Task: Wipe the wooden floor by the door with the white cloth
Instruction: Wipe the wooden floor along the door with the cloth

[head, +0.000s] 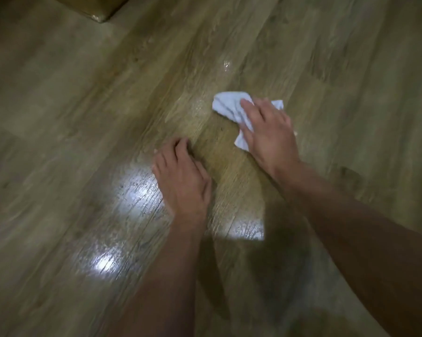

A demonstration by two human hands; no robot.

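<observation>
A crumpled white cloth (229, 107) lies on the wooden floor (83, 117), right of the frame's middle. My right hand (268, 132) lies flat on top of it, fingers spread and straight, pressing it down onto the boards. My left hand (180, 176) is planted on the bare floor to the lower left of the cloth, its fingertips bent and touching the wood, holding nothing. Part of the cloth is hidden under my right palm.
A wet streak with a shiny droplet (226, 64) runs across the boards just beyond the cloth. Bright light reflections (137, 190) gleam on the floor near my left hand. The corner of a brown box-like object (100, 8) sits at the top left.
</observation>
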